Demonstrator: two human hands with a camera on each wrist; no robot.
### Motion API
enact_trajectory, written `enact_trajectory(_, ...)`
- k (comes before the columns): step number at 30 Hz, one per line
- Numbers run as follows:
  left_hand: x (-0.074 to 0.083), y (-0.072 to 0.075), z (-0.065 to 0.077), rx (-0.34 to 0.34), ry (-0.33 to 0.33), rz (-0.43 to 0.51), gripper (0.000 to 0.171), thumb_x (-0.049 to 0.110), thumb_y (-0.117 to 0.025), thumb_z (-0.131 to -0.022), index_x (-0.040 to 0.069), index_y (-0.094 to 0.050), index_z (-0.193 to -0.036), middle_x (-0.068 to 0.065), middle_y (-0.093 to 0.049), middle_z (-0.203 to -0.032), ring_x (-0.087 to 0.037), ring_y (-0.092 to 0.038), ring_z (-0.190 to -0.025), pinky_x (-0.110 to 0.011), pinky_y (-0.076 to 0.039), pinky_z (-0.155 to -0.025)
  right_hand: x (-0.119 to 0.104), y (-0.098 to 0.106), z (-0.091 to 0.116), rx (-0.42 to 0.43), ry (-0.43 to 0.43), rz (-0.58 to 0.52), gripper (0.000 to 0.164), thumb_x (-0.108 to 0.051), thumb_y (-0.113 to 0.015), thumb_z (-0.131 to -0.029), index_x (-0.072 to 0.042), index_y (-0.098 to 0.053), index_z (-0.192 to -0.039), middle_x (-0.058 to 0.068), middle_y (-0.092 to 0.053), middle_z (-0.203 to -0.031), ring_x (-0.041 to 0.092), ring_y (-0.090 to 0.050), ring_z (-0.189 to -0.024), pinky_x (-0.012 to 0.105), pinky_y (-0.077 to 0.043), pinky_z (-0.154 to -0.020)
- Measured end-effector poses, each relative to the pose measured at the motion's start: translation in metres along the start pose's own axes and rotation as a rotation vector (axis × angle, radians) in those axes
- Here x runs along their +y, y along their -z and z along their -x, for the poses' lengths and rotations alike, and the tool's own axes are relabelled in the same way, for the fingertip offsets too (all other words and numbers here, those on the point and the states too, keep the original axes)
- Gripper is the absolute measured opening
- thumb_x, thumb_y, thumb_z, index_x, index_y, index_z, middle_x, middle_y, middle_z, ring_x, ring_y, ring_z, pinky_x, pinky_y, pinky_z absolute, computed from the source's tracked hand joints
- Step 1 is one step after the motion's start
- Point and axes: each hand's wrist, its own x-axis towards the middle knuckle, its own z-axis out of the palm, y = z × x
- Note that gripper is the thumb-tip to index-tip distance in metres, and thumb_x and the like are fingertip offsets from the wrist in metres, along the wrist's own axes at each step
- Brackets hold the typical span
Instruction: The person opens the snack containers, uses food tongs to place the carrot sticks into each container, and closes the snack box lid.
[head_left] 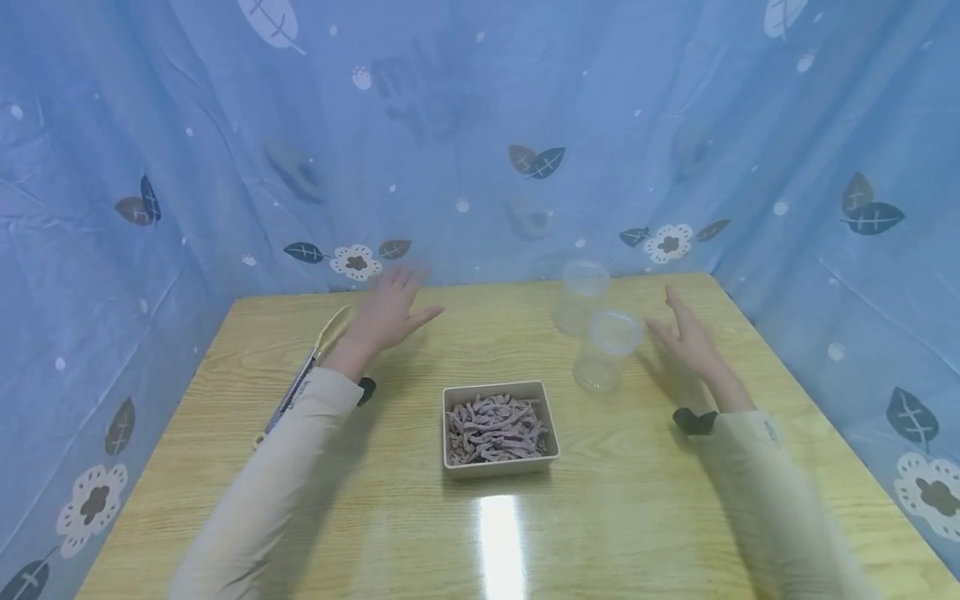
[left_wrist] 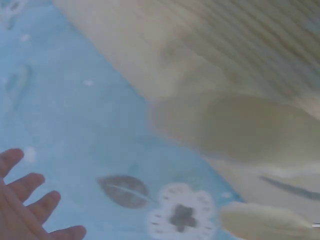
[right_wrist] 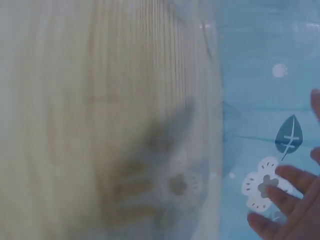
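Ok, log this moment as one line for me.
left hand: holding nothing, near tongs | right hand: holding nothing, beside two clear plastic cups | rectangular box: on wood-grain table, contains brownish strips

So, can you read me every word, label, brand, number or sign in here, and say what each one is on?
None can be read for certain.
Long utensil: dark print along its handle, too small and blurred to read.
Right sleeve: small mark near the wrist, too small to tell whether it is lettering.
Curtain: blurred dark marks high up, unreadable.
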Motion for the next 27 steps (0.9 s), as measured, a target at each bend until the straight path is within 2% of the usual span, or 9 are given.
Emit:
enact_trajectory(4,0.021,0.005,-0.008,-0.002,-0.07,0.032,0.075,0.056,-0.044,-0.091,0.015,-0.019,-0.148,-0.014,-0.017,-0.153,-0.034,-0.013,-0.141,-0.057,-0.007,-0.111,0.004,-0.006,0.011,-0.052,-0.03,-0.117,0.064,-0.034,-0.036,-0.1,-0.022,0.003,-0.149,0.024,-0.013,-0.151,0.048,-0.014,-0.136,0.065,-0.013,-0.106)
enact_trajectory(7,0.035,0.006,-0.014,-0.002,-0.122,0.036,0.075,0.056,-0.046,-0.09,0.016,-0.02,-0.148,-0.013,-0.018,-0.153,-0.033,-0.015,-0.141,-0.054,-0.009,-0.112,0.006,-0.01,0.019,-0.087,-0.025,-0.168,0.061,-0.032,-0.034,-0.101,-0.021,0.001,-0.15,0.021,-0.013,-0.152,0.043,-0.015,-0.137,0.062,-0.015,-0.107)
enact_trajectory(11,0.053,0.006,-0.02,-0.002,-0.185,0.036,0.073,0.054,-0.049,-0.089,0.015,-0.025,-0.147,-0.014,-0.022,-0.151,-0.033,-0.019,-0.139,-0.051,-0.011,-0.113,0.008,-0.013,0.026,-0.126,0.007,-0.239,0.062,-0.028,-0.038,-0.1,-0.018,-0.002,-0.15,0.021,-0.015,-0.152,0.044,-0.019,-0.136,0.062,-0.018,-0.106)
enact_trajectory(14,0.065,0.005,-0.024,-0.011,-0.223,0.046,0.072,0.055,-0.048,-0.09,0.016,-0.027,-0.146,-0.012,-0.026,-0.15,-0.031,-0.023,-0.138,-0.049,-0.013,-0.113,0.008,-0.016,0.029,-0.17,0.01,-0.292,0.065,-0.028,-0.043,-0.099,-0.021,-0.003,-0.15,0.021,-0.016,-0.152,0.047,-0.023,-0.133,0.063,-0.021,-0.104)
enact_trajectory(18,0.081,0.001,-0.029,-0.044,-0.279,0.047,0.071,0.058,-0.044,-0.09,0.019,-0.025,-0.147,-0.01,-0.027,-0.151,-0.029,-0.025,-0.138,-0.045,-0.017,-0.114,0.006,-0.021,0.029,-0.245,0.022,-0.364,0.072,-0.025,-0.05,-0.096,-0.02,-0.003,-0.15,0.022,-0.013,-0.152,0.049,-0.022,-0.133,0.062,-0.022,-0.104)
enact_trajectory(21,0.094,-0.002,-0.033,-0.066,-0.32,0.061,0.071,0.058,-0.043,-0.09,0.02,-0.025,-0.147,-0.008,-0.026,-0.151,-0.027,-0.026,-0.138,-0.043,-0.019,-0.113,0.003,-0.026,0.028,-0.293,0.056,-0.414,0.076,-0.02,-0.054,-0.094,-0.017,-0.002,-0.15,0.023,-0.012,-0.152,0.049,-0.023,-0.132,0.056,-0.027,-0.104)
enact_trajectory(26,0.117,-0.01,-0.039,-0.096,-0.398,0.09,0.07,0.056,-0.043,-0.092,0.017,-0.025,-0.147,-0.006,-0.027,-0.151,-0.023,-0.026,-0.138,-0.036,-0.018,-0.114,-0.003,-0.032,0.027,-0.313,0.095,-0.449,0.076,-0.016,-0.058,-0.091,-0.016,-0.01,-0.15,0.021,-0.023,-0.149,0.042,-0.036,-0.128,0.035,-0.039,-0.102)
enact_trajectory(27,0.122,-0.012,-0.039,-0.107,-0.411,0.101,0.07,0.055,-0.043,-0.092,0.016,-0.026,-0.147,-0.006,-0.028,-0.151,-0.023,-0.026,-0.138,-0.036,-0.018,-0.114,-0.004,-0.033,0.027,-0.317,0.099,-0.451,0.075,-0.015,-0.059,-0.091,-0.015,-0.012,-0.15,0.021,-0.025,-0.149,0.04,-0.038,-0.127,0.035,-0.039,-0.102)
